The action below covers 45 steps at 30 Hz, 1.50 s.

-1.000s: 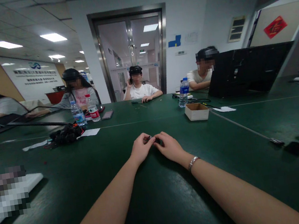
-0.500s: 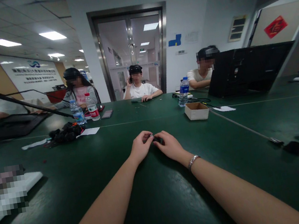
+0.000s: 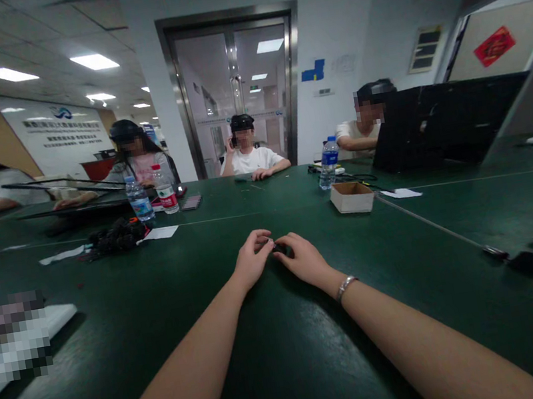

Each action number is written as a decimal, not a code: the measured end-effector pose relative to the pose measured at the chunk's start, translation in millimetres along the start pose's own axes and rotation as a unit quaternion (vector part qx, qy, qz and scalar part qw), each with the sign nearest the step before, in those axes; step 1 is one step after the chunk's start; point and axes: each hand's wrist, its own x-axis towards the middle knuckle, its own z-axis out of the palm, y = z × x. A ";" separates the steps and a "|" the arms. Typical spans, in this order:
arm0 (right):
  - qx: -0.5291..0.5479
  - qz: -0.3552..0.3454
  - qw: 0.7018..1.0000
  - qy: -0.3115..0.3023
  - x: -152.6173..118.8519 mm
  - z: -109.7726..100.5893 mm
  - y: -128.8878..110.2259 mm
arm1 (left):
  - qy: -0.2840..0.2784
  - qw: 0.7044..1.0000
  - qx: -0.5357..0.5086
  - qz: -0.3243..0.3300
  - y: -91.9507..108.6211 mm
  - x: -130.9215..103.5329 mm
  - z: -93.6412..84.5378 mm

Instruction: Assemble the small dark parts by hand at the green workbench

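1. A small dark object (image 3: 279, 248) sits at twelve o'clock, above the green table (image 3: 277, 366), between both hands.
2. The right hand (image 3: 302, 256) pinches it.
3. The left hand (image 3: 251, 262) curls at its nine o'clock; whether it grips, I cannot tell.
4. Beyond, toward one o'clock, stands a topless box (image 3: 352, 203).

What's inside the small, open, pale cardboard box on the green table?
Inside the box, brown inner walls show. Its pale near wall hides the lower part, so anything lying low there cannot be seen.
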 end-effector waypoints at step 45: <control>0.053 0.011 0.998 0.032 2.8 5.1 4.1 | 0.046 0.997 -0.036 -0.043 -4.8 4.2 16.3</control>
